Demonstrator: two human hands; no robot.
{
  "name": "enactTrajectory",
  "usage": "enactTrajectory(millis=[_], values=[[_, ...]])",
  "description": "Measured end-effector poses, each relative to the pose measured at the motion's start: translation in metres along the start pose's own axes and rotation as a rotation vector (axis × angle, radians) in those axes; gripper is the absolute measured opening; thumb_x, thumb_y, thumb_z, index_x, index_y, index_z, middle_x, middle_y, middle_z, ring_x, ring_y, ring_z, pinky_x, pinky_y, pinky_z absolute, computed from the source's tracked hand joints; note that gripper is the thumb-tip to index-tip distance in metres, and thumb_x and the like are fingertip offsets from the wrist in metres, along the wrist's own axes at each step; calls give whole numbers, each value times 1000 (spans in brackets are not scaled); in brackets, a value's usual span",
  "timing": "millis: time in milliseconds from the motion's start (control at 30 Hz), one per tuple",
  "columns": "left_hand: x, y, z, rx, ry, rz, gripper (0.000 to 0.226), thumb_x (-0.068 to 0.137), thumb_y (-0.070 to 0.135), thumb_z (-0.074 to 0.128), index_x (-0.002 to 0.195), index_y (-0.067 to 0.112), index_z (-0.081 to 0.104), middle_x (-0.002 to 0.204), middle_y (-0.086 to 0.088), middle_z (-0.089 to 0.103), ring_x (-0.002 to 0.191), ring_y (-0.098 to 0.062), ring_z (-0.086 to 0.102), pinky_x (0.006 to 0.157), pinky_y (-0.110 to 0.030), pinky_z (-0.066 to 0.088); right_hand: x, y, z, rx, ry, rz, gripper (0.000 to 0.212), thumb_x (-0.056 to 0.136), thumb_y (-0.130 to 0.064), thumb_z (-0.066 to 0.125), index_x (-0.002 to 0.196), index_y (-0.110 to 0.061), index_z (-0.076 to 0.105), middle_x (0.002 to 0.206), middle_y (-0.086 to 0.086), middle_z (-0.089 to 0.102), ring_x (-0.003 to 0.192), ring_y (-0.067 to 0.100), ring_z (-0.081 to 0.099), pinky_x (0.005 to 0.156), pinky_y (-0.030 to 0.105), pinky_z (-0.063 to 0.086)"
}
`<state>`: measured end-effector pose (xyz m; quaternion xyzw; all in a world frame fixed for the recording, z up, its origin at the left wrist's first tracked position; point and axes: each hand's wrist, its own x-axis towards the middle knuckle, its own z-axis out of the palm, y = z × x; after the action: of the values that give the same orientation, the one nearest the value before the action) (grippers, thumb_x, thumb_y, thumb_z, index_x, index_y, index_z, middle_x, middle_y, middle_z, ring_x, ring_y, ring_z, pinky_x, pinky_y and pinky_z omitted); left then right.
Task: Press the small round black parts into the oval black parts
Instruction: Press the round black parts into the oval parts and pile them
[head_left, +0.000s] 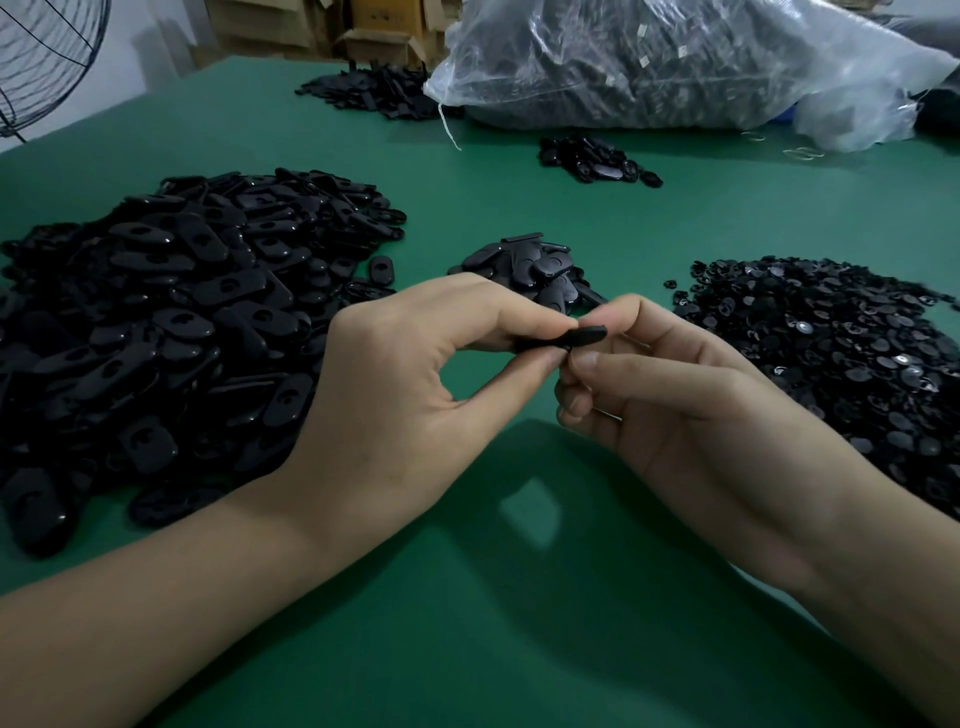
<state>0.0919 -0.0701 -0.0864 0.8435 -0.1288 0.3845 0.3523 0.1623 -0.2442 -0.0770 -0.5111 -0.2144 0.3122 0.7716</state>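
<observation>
- We see two hands above the green surface. The left hand pinches one oval black part between thumb and forefinger.
- The right hand pinches the same part's other end. We cannot tell whether a round part sits under its fingertips.
- One large heap of oval parts lies at left, and one small heap lies just behind the hands.
- One heap of small round parts lies at right.
- One clear bag lies at the far edge.

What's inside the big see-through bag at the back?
The plastic bag is stuffed with dark parts and a few pale bits. The crinkled film blurs them, so their shape cannot be told, and the lower layers are covered.
</observation>
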Motion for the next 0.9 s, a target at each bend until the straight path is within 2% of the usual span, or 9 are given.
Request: enactTrajectory(millis=[300,567,900], values=[[0,-1,2,-156,-5,-150,15,87,7,81,98,16,78,97,6,77,90,-5,76,86,-22,59,0,0,2,-49,-4,-48,17,77,-3,67,85,-17,71,83,9,63,69,16,57,69,23,53],[1,1,-2,-25,-17,-2,16,89,4,79,103,10,78,98,3,75,91,-7,73,84,-22,58,-1,-1,2,-27,-1,-24,15,76,-2,67,85,-14,68,76,7,63,66,17,58,69,23,54],[0,-1,-4,54,-40,67,9,90,7,79,100,6,80,94,-1,76,87,-7,72,81,-21,57,-2,-2,1,-33,28,49,16,73,1,68,80,-13,66,74,9,63,64,19,58,67,24,54]])
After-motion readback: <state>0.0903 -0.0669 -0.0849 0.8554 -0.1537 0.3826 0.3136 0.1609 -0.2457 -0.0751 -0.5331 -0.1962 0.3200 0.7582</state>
